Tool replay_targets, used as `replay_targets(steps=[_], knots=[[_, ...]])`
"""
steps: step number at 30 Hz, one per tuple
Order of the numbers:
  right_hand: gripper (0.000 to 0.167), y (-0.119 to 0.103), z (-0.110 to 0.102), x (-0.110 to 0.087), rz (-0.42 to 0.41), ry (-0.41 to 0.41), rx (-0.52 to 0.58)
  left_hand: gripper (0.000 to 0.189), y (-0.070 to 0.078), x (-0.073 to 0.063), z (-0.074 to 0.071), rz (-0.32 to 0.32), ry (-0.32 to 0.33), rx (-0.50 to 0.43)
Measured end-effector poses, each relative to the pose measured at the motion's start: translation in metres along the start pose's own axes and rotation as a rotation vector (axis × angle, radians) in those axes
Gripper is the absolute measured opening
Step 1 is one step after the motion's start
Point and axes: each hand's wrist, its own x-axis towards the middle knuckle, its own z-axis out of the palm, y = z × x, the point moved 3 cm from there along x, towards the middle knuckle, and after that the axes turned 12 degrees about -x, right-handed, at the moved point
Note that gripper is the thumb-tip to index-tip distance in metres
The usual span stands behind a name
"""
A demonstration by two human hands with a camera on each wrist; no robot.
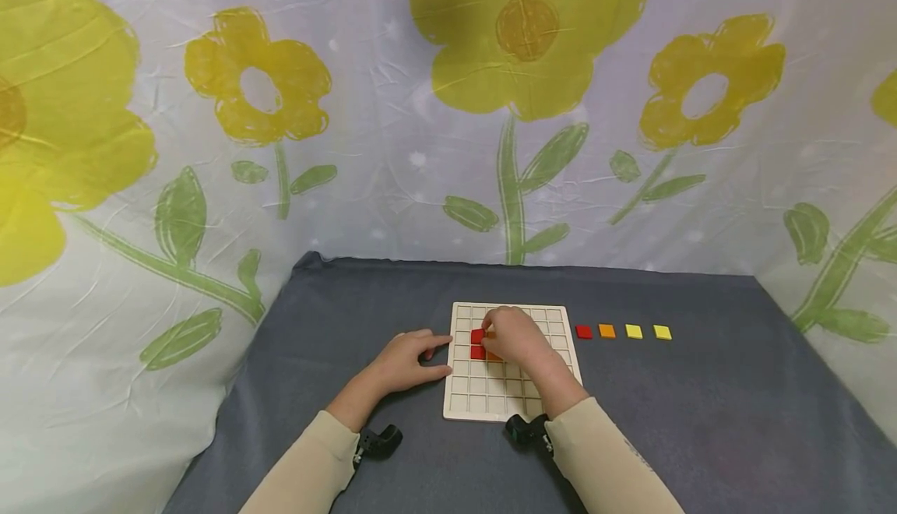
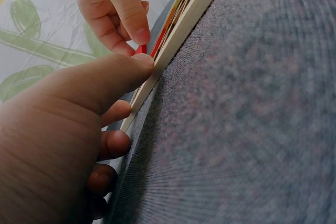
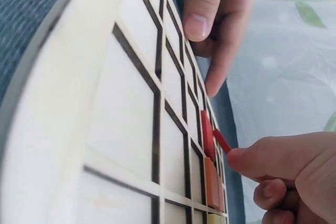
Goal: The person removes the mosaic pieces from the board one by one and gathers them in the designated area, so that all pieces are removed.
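A pale fabric backdrop (image 1: 378,187) printed with big yellow flowers and green stems stands behind a table covered in dark grey cloth (image 1: 701,405). From my remote seat I see a person's two bare hands at a square wooden grid board (image 1: 476,406).

The right hand (image 1: 517,335) pinches a thin red tile (image 3: 222,141) between thumb and fingertips, tilted over the board; I cannot tell whether its lower edge touches the wood. Just on the near side of that pinch, a second red tile (image 3: 208,135) lies in the grid, with an orange tile (image 3: 211,182) to its right.

Left of the pinch, the left hand (image 1: 405,361) has thumb and index finger spread apart, both tips at the board's left edge; its other fingers bend loosely.

To the right of the grip, past the board's right edge, four loose tiles form a row: red (image 1: 584,332), orange (image 1: 606,331), then two yellow (image 1: 634,332). A wide band of cloth runs from the last one to the table's right side. Another strip separates the board from the far table edge, beyond the grip. The right forearm crosses the board's near right corner, taking up room there.
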Motion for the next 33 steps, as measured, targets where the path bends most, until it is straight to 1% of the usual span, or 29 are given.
replay_targets(steps=[5,8,15,24,33], knots=[[0.020,0.004,-0.004,-0.005,0.021,-0.007,0.048,0.055,0.001,0.001,0.000,0.006,-0.003,-0.003],[0.021,0.007,-0.008,-0.009,0.028,0.003,0.078,0.054,0.001,0.002,-0.001,0.012,-0.003,-0.004],[0.022,0.014,-0.020,-0.020,0.009,0.024,0.192,0.054,-0.001,0.003,0.000,0.009,0.003,-0.004],[0.021,0.034,-0.038,-0.031,0.020,0.030,0.321,0.054,-0.001,0.002,0.001,0.008,0.005,-0.011],[0.025,0.055,-0.052,-0.040,0.032,0.041,0.388,0.053,0.001,0.000,0.001,0.011,0.010,-0.017]])
